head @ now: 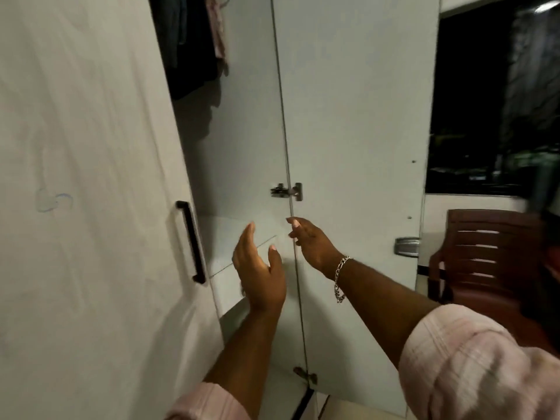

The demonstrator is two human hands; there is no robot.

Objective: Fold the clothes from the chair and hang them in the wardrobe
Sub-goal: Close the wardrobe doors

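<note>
Both your hands are raised in front of the open wardrobe (242,147), neither touching anything that can be made out. Your left hand (260,274) is held edge-on, fingers straight and together, thumb apart; grip released, holding nothing. Your right hand (309,241) reaches toward the hinge edge of the open right door (357,116), fingers loosely bent, grip relaxed and holding nothing; contact with the door cannot be told. One chain bracelet (341,277) hangs on the right wrist. Two pink rolled sleeves: left (206,403), right (472,371). Clothes count inside the wardrobe, top of the compartment: one dark hanging mass (185,47), item number not separable, and one pink patterned garment (218,31) just beside it on the right. Two hinges visible on the open door: upper (287,191), lower (305,375). The closed left door (85,177) carries one black bar handle (191,241). One dark red plastic chair (485,256) stands at right, below the dark window (491,101); no clothes can be made out on its visible part.
</note>
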